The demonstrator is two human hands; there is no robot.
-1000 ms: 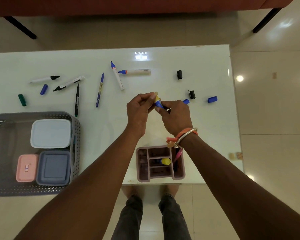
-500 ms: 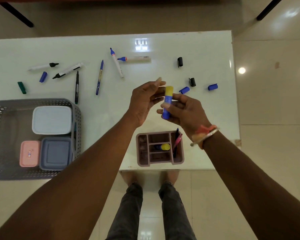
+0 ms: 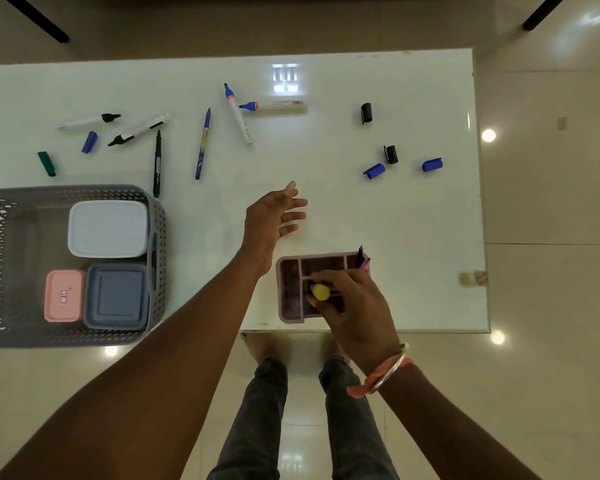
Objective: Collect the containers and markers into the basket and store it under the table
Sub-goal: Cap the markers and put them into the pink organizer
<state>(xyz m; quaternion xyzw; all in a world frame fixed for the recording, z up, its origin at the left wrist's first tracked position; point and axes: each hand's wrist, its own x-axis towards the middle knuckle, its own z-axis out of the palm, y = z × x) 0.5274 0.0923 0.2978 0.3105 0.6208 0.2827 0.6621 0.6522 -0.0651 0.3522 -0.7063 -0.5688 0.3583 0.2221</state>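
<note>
My right hand (image 3: 355,306) is over the pink organiser (image 3: 288,299) at the table's front edge, shut on a blue marker with a yellow cap (image 3: 320,292) that stands in a middle slot. My left hand (image 3: 274,216) hovers open above the table, just beyond the organiser, holding nothing. A grey basket (image 3: 153,244) at the left holds a white container (image 3: 107,228), a pink container (image 3: 64,296) and a grey-blue container (image 3: 116,296). Several uncapped markers lie across the far table, among them a blue one (image 3: 202,143) and a black one (image 3: 157,162).
Loose caps lie about: green (image 3: 46,163) and blue (image 3: 89,142) at the left, black (image 3: 366,112), black (image 3: 391,154), blue (image 3: 374,170) and blue (image 3: 432,164) at the right. The white table (image 3: 413,254) ends at its right edge by the tiled floor. My legs stand below the front edge.
My right hand has carried the yellow-capped marker down from mid-air into the organiser. My left hand has let go of it and opened.
</note>
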